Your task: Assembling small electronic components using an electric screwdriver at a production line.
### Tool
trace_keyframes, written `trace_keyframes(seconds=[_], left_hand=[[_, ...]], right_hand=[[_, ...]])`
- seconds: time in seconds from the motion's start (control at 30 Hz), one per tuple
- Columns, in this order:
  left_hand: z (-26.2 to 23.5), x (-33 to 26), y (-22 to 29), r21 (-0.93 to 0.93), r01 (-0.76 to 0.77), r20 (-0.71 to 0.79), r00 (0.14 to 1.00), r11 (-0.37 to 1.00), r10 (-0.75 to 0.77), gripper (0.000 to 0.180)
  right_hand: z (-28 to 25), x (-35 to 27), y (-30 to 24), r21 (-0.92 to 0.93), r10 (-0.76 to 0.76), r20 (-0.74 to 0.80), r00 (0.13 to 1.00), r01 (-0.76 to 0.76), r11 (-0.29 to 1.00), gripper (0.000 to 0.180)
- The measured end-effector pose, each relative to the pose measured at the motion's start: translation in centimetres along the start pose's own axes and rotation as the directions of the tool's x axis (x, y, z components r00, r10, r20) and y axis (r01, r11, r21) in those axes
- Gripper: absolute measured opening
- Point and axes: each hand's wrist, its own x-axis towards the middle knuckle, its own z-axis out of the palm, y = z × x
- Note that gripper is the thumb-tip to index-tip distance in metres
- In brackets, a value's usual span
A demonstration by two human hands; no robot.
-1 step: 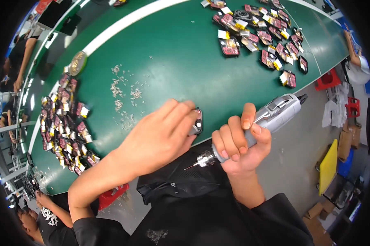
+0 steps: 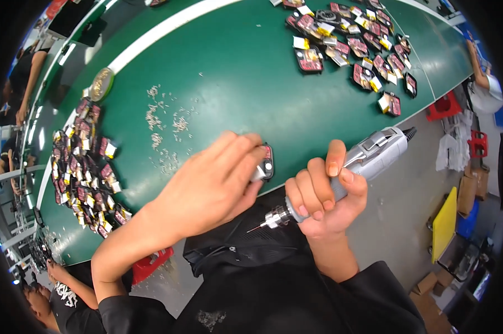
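My left hand point(image 2: 212, 183) lies at the near edge of the green table, its fingers bent over a small black electronic unit point(image 2: 268, 162). Most of that unit is hidden beneath the fingers; its right side shows, with a dark rim and a pale round spot. In my right hand point(image 2: 332, 195) is a grey electric screwdriver point(image 2: 378, 151), gripped round the body and held off the table's near edge. Its thin bit point(image 2: 255, 229) points down and left, in front of my black clothing and apart from the unit.
Many similar units with reddish boards and white-and-yellow parts lie in a left pile point(image 2: 84, 167) and a far-right group point(image 2: 368, 50). Loose screws point(image 2: 156, 122) are scattered between, near a round tin point(image 2: 101, 84). A red stool point(image 2: 151, 266) stands below; another person point(image 2: 67, 295) sits at left.
The whole view has shifted slightly. A little more of the unit shows beside my left fingers. My right hand keeps its hold on the screwdriver.
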Motion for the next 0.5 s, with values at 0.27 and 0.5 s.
trace_keyframes(seconds=[0.27,0.5], left_hand=[[1.1,0.8,1.4,0.166,0.157,-0.007,0.987,0.974,-0.158,0.038],[1.0,0.8,1.5,0.231,0.142,-0.002,0.989,0.963,-0.145,0.031]], right_hand=[[0.3,-0.9,1.3,0.0,0.059,0.032,0.998,-0.059,0.998,0.011],[0.2,-1.3,2.0,-0.074,0.094,-0.009,0.996,-0.094,0.993,0.012]])
